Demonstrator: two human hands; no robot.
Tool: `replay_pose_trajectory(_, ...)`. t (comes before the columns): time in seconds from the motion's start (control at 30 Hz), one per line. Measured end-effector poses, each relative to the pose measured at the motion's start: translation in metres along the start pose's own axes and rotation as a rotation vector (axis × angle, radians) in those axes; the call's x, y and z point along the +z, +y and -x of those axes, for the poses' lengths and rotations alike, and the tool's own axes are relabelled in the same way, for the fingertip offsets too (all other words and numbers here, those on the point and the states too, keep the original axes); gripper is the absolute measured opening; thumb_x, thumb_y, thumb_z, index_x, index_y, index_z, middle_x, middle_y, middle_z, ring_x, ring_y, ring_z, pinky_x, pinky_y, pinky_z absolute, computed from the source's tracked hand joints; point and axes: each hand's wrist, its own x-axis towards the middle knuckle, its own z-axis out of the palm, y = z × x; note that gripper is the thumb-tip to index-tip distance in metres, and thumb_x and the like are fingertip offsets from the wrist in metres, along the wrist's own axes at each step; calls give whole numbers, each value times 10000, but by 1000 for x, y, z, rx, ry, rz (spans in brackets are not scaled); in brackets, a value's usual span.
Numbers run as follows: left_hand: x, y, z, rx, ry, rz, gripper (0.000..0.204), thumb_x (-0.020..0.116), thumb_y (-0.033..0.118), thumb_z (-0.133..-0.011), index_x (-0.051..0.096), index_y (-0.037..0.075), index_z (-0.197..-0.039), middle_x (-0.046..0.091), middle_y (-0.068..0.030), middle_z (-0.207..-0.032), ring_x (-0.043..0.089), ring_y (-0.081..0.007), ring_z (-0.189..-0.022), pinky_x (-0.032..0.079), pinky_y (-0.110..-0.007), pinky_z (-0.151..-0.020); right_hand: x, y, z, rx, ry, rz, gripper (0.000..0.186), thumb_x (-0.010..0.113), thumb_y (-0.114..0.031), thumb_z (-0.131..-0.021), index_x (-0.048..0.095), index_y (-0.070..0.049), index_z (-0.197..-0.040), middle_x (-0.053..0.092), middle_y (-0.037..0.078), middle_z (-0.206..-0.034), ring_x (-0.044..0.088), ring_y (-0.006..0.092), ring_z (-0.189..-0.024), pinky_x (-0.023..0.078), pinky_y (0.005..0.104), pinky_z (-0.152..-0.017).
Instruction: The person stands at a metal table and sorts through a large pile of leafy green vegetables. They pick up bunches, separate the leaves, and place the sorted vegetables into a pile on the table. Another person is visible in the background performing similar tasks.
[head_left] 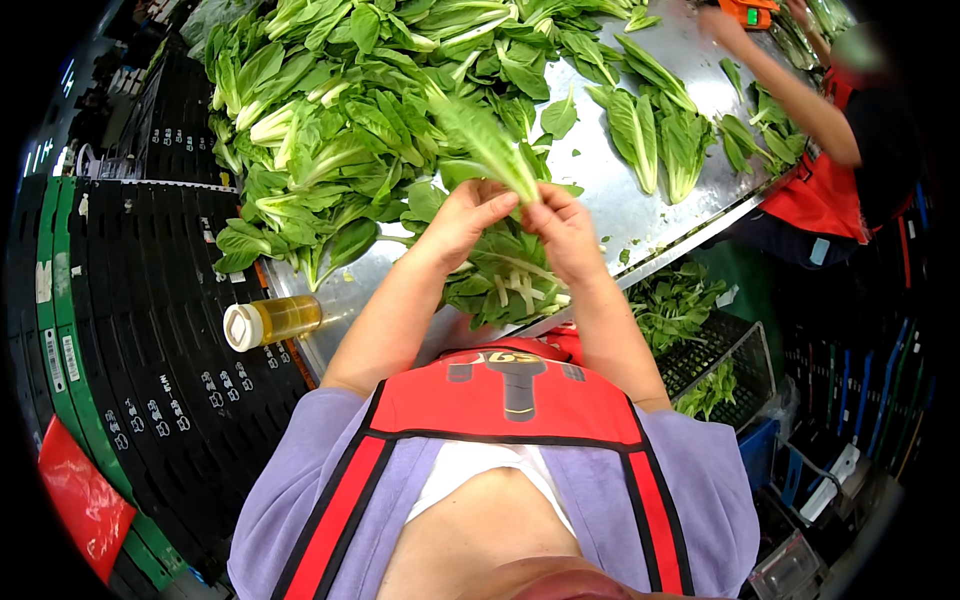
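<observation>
My left hand (468, 218) and my right hand (556, 226) are closed on the base of a pale green leafy vegetable (485, 145) above the near edge of the metal table (615, 235), its leafy end pointing up and away from me. Loose greens and short cut stems (510, 285) lie below my hands between my forearms. A large heap of similar greens (320, 130) covers the left and far part of the table, and separate heads (640, 140) lie to the right.
A bottle of yellow liquid (275, 321) lies at the left edge. Stacked black crates (160, 330) stand left. At right, a co-worker in red (820, 200) reaches near an orange device (745, 14). A black basket (720, 370) with greens sits below the table's right side.
</observation>
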Motion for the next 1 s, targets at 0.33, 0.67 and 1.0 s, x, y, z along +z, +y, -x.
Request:
replay_pose_trajectory(0.33, 26, -19, 3, -259, 8, 63, 586, 590, 296, -851, 344, 10, -1300, 504, -93, -1209, 487, -158, -1088, 373, -294, -905, -67, 18, -15, -194, 450, 940, 234, 650, -97, -759, 598, -19, -973, 600, 99, -832, 561, 162, -642, 456, 277, -603)
replay_pose_trajectory(0.67, 28, -2, -1, 52, -24, 572, 485, 539, 149, -864, 355, 99, -1311, 476, -102, -1255, 470, -230, -1147, 386, -381, -969, 30, -19, 28, -672, 256, 994, 239, 685, -70, -692, 588, -32, -907, 589, 104, -835, 568, 267, -757, 453, 344, -654)
replay_pose_trajectory(1.0, 29, 6, 3, 92, -150, 711, 555, 575, 122, -837, 324, 87, -1331, 414, -98, -1322, 393, -239, -1223, 328, -379, -1021, 37, -33, 20, -629, 268, 1044, 164, 674, -80, -700, 583, -34, -829, 567, 96, -764, 547, 267, -721, 435, 349, -641)
